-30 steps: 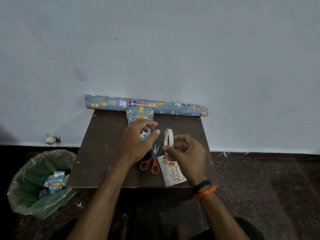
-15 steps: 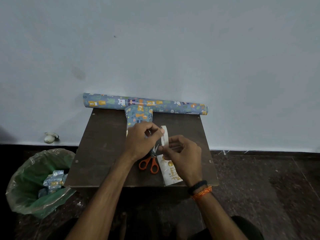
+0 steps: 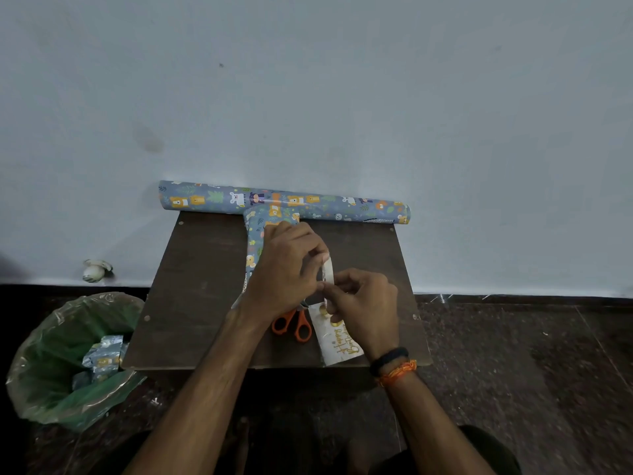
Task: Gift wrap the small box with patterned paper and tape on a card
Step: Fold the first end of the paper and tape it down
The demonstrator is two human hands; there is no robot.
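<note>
Brown table (image 3: 205, 269) at frame centre: since a second ago our left hand (image 3: 284, 269) has closed onto the tape roll (image 3: 328, 274) our right hand (image 3: 363, 303) pinches, likely picking its end for the card (image 3: 337, 344).

Dim, flat indoor light with a cool blue-grey cast; source not visible. The wall (image 3: 342, 97) is evenly lit, the floor (image 3: 531, 371) near black. Soft shadow beside the table (image 3: 205, 269). Slight glare on the bin liner (image 3: 61, 320). Mild wide-angle curvature at the edges; detail soft throughout
</note>
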